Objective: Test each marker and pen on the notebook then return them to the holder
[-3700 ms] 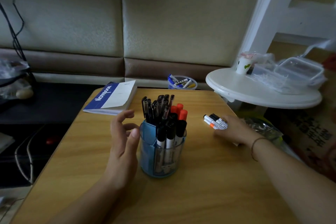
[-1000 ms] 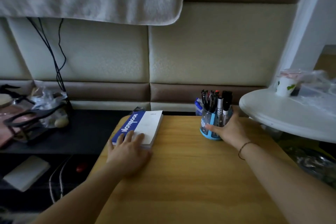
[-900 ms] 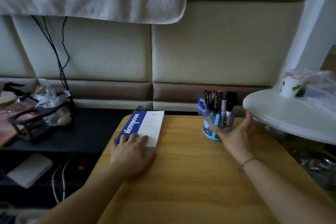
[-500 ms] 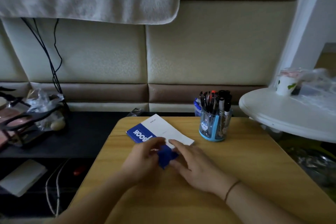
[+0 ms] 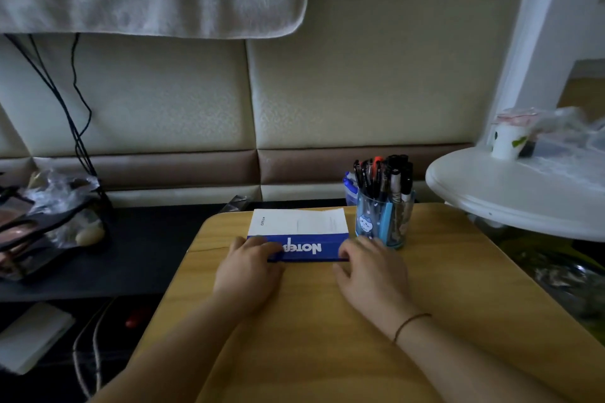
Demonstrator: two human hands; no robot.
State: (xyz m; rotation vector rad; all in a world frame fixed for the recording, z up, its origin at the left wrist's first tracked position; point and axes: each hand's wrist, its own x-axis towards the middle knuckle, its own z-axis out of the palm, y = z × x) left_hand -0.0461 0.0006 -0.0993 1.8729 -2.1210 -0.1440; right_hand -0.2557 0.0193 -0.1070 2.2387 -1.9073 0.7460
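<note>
Notebook (image 5: 299, 232), blue and white with its cover closed, lies flat toward the far edge of the wooden tabletop (image 5: 442, 288), its blue band facing the person. Left hand (image 5: 248, 267) rests on the notebook's near left corner, fingers laid over the blue band; whether that grip pinches the edge cannot be told. Right hand (image 5: 370, 271) touches the near right corner with loosely bent fingers, grip relaxed. Just right of the notebook stands the clear blue holder (image 5: 381, 222), packed with upright pens and markers (image 5: 384, 177). Beyond, a white round side table (image 5: 510, 196) carries a small cup (image 5: 505, 137).
</note>
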